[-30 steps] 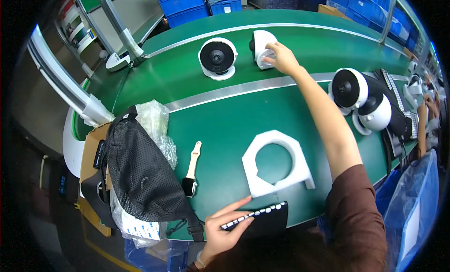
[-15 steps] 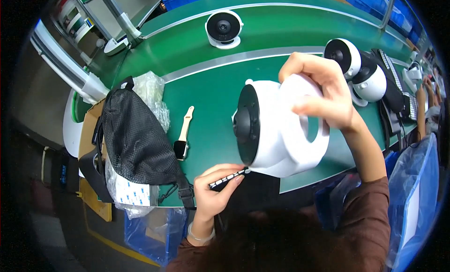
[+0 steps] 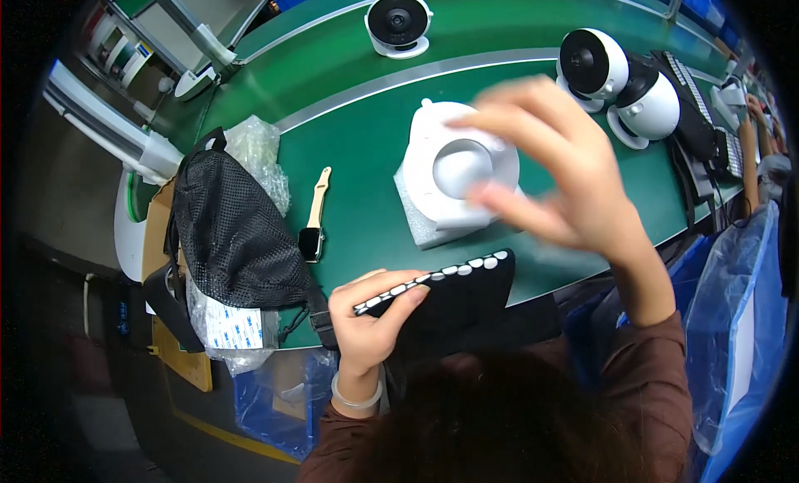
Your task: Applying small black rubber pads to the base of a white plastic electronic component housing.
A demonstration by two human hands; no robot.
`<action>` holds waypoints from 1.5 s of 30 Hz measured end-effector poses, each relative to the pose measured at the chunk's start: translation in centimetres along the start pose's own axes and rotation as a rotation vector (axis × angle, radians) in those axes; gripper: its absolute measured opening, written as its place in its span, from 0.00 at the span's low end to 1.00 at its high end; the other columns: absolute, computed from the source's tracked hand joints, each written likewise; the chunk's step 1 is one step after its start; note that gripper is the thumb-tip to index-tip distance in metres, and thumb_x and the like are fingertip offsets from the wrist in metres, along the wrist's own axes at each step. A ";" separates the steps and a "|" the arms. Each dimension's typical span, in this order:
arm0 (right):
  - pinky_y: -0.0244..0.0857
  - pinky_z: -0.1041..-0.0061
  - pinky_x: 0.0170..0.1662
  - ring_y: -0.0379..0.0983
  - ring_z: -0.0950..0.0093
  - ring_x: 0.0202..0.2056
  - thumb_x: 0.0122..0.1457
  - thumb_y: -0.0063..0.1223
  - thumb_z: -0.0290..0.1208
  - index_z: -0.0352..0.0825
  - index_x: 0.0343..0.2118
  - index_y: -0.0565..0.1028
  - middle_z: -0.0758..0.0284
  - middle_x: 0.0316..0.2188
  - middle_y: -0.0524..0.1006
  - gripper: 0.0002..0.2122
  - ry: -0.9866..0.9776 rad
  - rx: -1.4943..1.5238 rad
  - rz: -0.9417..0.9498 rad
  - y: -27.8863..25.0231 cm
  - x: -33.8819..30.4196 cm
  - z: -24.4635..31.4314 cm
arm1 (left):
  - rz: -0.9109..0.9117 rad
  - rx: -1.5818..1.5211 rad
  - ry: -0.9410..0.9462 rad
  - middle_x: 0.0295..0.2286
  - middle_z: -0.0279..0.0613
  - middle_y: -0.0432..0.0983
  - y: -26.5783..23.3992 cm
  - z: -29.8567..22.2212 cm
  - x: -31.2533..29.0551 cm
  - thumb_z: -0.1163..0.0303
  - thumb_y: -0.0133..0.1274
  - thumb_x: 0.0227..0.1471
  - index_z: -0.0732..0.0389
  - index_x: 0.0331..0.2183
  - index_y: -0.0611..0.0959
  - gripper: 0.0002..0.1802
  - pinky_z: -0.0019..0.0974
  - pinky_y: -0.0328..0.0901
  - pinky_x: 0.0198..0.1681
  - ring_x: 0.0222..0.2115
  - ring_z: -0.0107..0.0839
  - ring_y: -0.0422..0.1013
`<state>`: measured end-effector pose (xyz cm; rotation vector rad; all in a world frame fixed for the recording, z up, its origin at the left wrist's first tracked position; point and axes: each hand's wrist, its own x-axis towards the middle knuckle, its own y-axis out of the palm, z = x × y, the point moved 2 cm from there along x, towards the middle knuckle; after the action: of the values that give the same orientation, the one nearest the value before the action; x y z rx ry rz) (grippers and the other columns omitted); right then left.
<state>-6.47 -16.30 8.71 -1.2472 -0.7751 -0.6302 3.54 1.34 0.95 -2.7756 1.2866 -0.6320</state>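
My left hand (image 3: 372,321), at the table's near edge, is closed on a flat black sheet (image 3: 462,296) that has a row of white oval dots along its upper edge. My right hand (image 3: 574,175) is slightly blurred, with thumb and fingers apart and nothing between them. Just left of it, a white camera (image 3: 426,179) rests in a pale grey foam block (image 3: 420,231). Its ring-shaped base faces up around a round opening, and its lens side is hidden. Whether my right fingertips touch the base I cannot tell.
Another white camera (image 3: 398,25) stands at the back, and two more, a nearer one (image 3: 653,108) and a farther one (image 3: 593,63), at right beside a keyboard (image 3: 687,88). A smartwatch (image 3: 311,243), a black mesh bag (image 3: 237,233) and bubble wrap (image 3: 256,150) lie at left. Blue bins (image 3: 732,333) flank me.
The white camera, earlier held up in my right hand with its lens facing left, is now down in the foam block, base up. My right hand has let go. My left hand's sheet shows more fully.
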 end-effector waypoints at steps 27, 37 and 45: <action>0.61 0.77 0.31 0.69 0.70 0.26 0.37 0.57 0.23 0.32 0.25 0.74 0.66 0.22 0.72 0.09 0.486 0.285 0.172 -2.6 -6.4 1.8 | -0.003 0.216 0.212 0.11 0.36 0.63 4.0 -1.4 -0.4 0.84 0.45 0.40 0.70 0.26 0.73 0.05 0.22 0.54 0.15 0.10 0.24 0.60; 0.58 0.69 0.43 0.67 0.74 0.24 0.35 0.59 0.23 0.38 0.22 0.75 0.72 0.18 0.71 0.08 0.442 0.375 0.134 0.0 -6.0 3.2 | 0.109 0.362 0.375 0.10 0.40 0.63 4.3 -1.4 -0.3 0.85 0.47 0.36 0.73 0.23 0.72 0.04 0.28 0.55 0.12 0.07 0.32 0.61; 0.57 0.67 0.45 0.69 0.75 0.26 0.33 0.58 0.22 0.39 0.21 0.75 0.73 0.20 0.72 0.08 0.372 0.173 0.064 0.0 -5.6 4.2 | 0.001 0.357 0.423 0.07 0.39 0.59 4.4 -1.2 -0.4 0.84 0.45 0.38 0.76 0.22 0.70 0.03 0.27 0.53 0.11 0.05 0.32 0.58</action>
<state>-10.53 -12.21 4.78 -0.9564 -0.4668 -0.7020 -0.32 -1.10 1.15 -2.4264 1.0853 -1.3543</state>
